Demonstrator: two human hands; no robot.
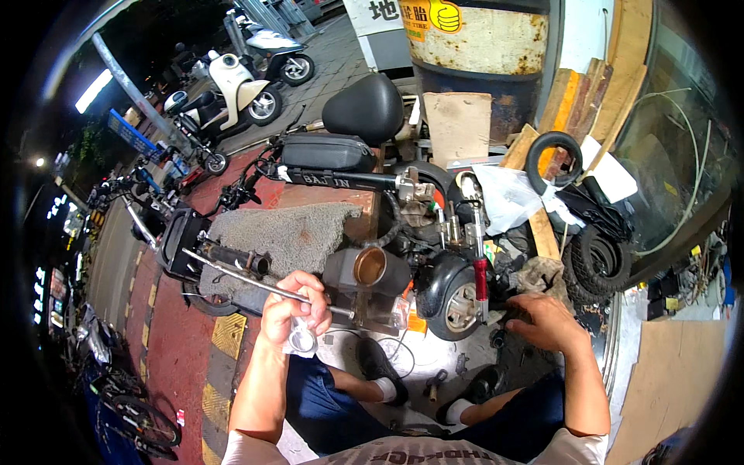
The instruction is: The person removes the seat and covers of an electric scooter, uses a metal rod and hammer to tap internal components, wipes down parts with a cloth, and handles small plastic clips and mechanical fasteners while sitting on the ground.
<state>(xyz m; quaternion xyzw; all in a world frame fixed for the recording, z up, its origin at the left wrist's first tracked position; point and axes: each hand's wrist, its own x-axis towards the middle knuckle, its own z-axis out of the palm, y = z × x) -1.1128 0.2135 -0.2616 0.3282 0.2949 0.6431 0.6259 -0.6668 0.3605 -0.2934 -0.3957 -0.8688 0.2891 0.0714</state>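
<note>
Nearest the camera: white shirt hem, then knees in dark blue shorts [325,403]; person looks seated low in front of the work.

Left hand [291,314]: fingers curled shut around a small clear plastic piece [302,339] and pressed against a long thin metal rod [256,283]. The rod runs up-left from the fist toward a black frame [182,240], and looks steadied by that grip.

Right hand [546,322]: palm down, fingers bent and reaching low just beside the small scooter wheel [457,298]. Can't tell whether they pinch anything; the tips are hidden.

A red shock absorber [480,277] stands upright between wheel and right hand. A brown-lined tube [370,267] sits between the two hands, apart from both. A folding e-scooter frame with black saddle [364,107] lies across behind.
</note>
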